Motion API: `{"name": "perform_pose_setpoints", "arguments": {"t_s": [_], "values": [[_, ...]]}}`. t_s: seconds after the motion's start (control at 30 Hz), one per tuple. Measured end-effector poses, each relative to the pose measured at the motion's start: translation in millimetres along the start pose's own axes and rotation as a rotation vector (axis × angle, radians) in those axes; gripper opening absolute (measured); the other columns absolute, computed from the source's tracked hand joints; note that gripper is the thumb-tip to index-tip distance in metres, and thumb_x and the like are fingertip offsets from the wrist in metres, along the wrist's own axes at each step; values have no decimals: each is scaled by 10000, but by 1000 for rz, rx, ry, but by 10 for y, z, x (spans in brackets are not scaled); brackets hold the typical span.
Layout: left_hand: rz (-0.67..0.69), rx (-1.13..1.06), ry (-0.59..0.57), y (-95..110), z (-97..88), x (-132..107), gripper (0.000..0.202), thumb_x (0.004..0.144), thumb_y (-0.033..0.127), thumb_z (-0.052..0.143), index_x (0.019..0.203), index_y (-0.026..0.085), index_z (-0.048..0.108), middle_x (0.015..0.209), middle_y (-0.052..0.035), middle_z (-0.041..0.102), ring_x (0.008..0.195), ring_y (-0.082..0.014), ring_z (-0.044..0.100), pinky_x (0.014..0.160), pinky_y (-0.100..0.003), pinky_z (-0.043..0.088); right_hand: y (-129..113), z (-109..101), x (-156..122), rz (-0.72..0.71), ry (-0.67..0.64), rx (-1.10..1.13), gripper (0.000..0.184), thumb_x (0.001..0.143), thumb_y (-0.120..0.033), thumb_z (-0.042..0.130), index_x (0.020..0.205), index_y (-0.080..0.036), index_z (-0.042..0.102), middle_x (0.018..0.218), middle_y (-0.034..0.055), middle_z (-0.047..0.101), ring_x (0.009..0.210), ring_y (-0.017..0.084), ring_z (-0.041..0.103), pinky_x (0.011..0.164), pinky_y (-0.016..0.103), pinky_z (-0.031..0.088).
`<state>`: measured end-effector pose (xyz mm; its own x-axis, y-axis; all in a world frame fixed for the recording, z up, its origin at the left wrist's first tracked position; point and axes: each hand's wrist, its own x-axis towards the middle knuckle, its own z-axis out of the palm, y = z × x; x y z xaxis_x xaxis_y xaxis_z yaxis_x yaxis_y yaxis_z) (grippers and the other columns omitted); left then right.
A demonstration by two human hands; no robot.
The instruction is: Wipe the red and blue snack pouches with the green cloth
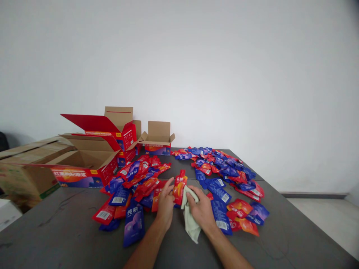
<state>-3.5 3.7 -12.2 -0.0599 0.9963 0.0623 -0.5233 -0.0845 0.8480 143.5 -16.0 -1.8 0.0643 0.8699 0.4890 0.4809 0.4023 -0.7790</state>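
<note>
My left hand [166, 203] grips the side of a red pouch [179, 185] that stands upright on the grey table [70, 228]. My right hand [201, 209] is closed around a pale green cloth [191, 223], pressing it against the pouch's other side. A pile of red and blue pouches [134, 186] lies left of my hands. A second spread of pouches [227, 175] runs from the far middle down to the right.
Open red cardboard boxes [92, 164] stand at the back left, with smaller open boxes [158, 140] behind them. A plain brown carton [25, 168] sits at the far left edge. A white wall rises behind the table; pale floor shows at right.
</note>
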Motion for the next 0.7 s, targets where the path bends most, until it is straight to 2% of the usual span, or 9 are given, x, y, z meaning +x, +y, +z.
{"name": "perform_pose_setpoints", "arguments": {"t_s": [0.1,0.2,0.27,0.33,0.43,0.5,0.57,0.7], "values": [[-57,-74,-54,-60,4,12,736,510,63,521,1231,166,624,1079,-96,732,834,-185,684,664,-238,486,-38,41,-48,-56,-46,15,267,924,-294,566,1165,-230,662,1128,75,698,1049,231,642,962,386,497],[-164,-161,-66,-114,64,-10,629,573,83,603,1196,156,644,1041,-98,742,933,-229,696,795,-294,516,-114,48,-69,-151,-69,21,255,920,-239,559,1148,-244,673,1124,75,682,1070,225,621,980,383,485],[-211,-215,-52,-133,107,-28,471,663,181,673,1132,135,670,1026,-112,742,969,-250,696,848,-328,522,-166,41,-76,-201,-80,18,257,914,-196,548,1119,-250,694,1125,78,659,1069,216,610,976,366,486],[-198,-252,-7,-138,130,-35,354,734,300,704,1043,128,694,1056,-123,735,1025,-256,683,899,-338,516,-208,34,-88,-221,-106,1,261,898,-166,552,1080,-256,715,1103,77,631,1028,202,611,930,334,503],[-116,-251,39,-128,122,-23,381,761,339,719,1107,181,686,1223,-102,690,1167,-237,629,981,-318,487,-235,32,-113,-232,-174,-53,245,873,-147,565,1016,-255,732,1009,61,598,931,185,605,836,297,516],[-98,-217,17,-115,105,-16,453,762,320,722,1198,218,656,1314,-91,646,1222,-232,599,1009,-319,475,-218,33,-117,-230,-193,-82,232,874,-147,555,977,-249,736,945,49,579,886,177,594,794,285,510],[-134,-184,-23,-102,99,-26,491,759,322,726,1231,217,644,1319,-105,642,1196,-247,619,996,-339,490,-172,18,-95,-212,-157,-102,246,882,-147,537,971,-253,741,904,40,563,854,174,585,768,280,504],[-227,-164,-114,-74,142,-100,513,750,332,736,1234,184,651,1222,-139,690,1089,-281,674,934,-379,529,-45,-106,25,-163,2,-145,299,884,-146,525,1062,-259,738,932,51,565,872,187,585,790,297,502]]}}
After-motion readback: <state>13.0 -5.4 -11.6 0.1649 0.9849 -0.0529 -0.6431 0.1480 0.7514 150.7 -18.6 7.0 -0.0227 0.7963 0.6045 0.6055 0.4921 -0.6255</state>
